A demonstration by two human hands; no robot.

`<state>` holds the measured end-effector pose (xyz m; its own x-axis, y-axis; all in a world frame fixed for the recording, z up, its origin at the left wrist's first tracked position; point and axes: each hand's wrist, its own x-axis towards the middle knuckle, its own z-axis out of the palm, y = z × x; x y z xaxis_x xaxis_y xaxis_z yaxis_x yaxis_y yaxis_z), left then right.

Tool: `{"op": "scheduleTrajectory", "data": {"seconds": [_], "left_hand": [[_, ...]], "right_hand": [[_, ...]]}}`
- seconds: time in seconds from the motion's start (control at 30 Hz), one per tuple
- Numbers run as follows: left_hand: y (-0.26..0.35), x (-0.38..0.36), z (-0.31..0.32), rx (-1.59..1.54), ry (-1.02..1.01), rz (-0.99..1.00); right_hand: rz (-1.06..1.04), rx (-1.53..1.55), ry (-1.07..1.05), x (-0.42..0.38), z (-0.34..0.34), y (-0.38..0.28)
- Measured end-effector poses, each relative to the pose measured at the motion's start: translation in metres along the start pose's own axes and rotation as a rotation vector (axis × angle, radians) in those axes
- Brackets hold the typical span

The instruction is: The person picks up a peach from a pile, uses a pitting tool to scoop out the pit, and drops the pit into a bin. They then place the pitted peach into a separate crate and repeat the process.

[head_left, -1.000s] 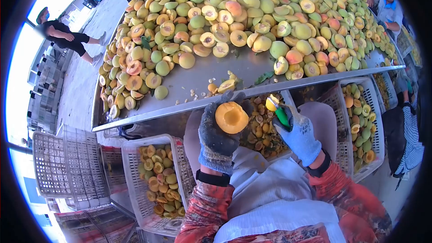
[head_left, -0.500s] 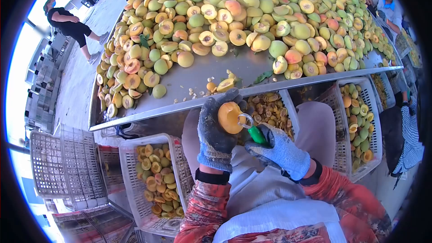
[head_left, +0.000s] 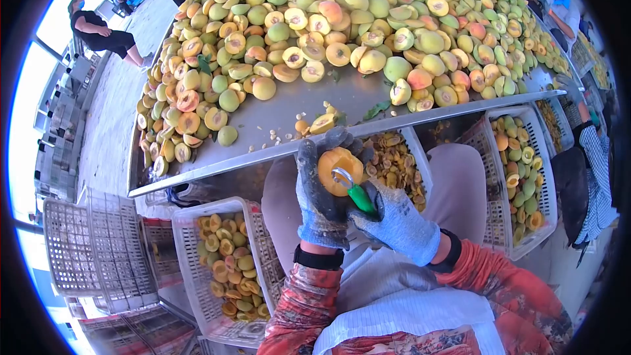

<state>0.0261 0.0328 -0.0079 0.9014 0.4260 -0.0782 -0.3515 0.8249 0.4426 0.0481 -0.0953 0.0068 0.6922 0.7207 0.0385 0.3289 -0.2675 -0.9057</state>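
Note:
My left hand [head_left: 317, 198], in a dark-coated work glove, is closed around a peach half [head_left: 334, 160] with its cut, hollowed face turned up. In my right hand [head_left: 402, 225], gloved in light blue and grey, is a pitting spoon [head_left: 361, 200] with a green handle and a metal loop. The loop rests against the cut face of the peach half. Both hands are above my lap, just short of the metal table's front edge [head_left: 263, 162]. A crate of fruit scraps [head_left: 394, 164] sits beyond my right hand, partly hidden by it.
Whole and halved peaches [head_left: 342, 20] are heaped on the table. A white crate of peach halves [head_left: 186, 250] stands at my left, another crate [head_left: 547, 223] at my right. Stacked crates [head_left: 72, 246] are farther left. A person [head_left: 98, 29] is beyond the table; others are at right.
The loop of the pitting spoon has moved left, from the rim further onto the middle of the peach half. My right hand has come closer to my left.

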Motion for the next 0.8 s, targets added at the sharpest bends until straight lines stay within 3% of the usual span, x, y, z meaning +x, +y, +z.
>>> {"op": "scheduleTrajectory", "data": {"seconds": [0.1,0.17,0.3,0.37,0.4,0.47,0.53,0.6,0.63,0.67,0.7,0.73,0.77,0.8], "left_hand": [[-0.002,-0.001,0.007,0.172,0.117,0.09],[-0.005,-0.002,0.005,0.579,0.144,0.292],[-0.007,-0.007,0.011,0.549,0.142,0.266],[-0.007,-0.008,0.011,0.362,0.127,0.182],[-0.006,-0.007,0.007,0.365,0.123,0.182],[-0.001,-0.005,0.0,0.04,0.029,-0.011],[0.002,-0.012,0.011,0.181,0.092,0.082],[0.014,-0.014,0.014,-0.005,0.245,-0.022],[0.02,-0.011,-0.001,0.003,0.261,0.02],[0.034,-0.013,-0.017,0.036,0.234,0.0],[0.049,-0.021,-0.024,0.092,0.299,0.074],[0.062,-0.037,-0.025,0.362,0.291,0.306],[0.088,-0.037,-0.054,0.115,0.333,0.188],[0.111,-0.05,-0.074,0.251,0.335,0.249]], "right_hand": [[-0.036,-0.065,0.054,-0.002,0.0,-0.004],[-0.049,-0.196,0.055,-0.004,0.001,-0.004],[-0.161,-0.236,-0.005,-0.004,-0.004,0.001],[0.057,0.345,-0.245,0.004,-0.015,-0.003],[0.053,0.347,-0.242,0.005,-0.022,-0.001],[0.348,1.082,-0.595,0.003,-0.041,0.007],[0.348,1.176,-0.646,0.001,-0.051,0.005],[0.279,0.987,-0.46,0.004,-0.053,0.01],[0.297,0.772,-0.422,0.012,-0.049,0.03],[0.285,0.781,-0.429,0.014,-0.044,0.049],[0.076,0.287,-0.186,0.011,-0.036,0.066],[-0.128,-0.204,0.07,0.011,-0.032,0.075],[-0.139,-0.188,0.075,0.012,-0.035,0.077],[0.006,-0.002,0.001,0.011,-0.039,0.075]]}}
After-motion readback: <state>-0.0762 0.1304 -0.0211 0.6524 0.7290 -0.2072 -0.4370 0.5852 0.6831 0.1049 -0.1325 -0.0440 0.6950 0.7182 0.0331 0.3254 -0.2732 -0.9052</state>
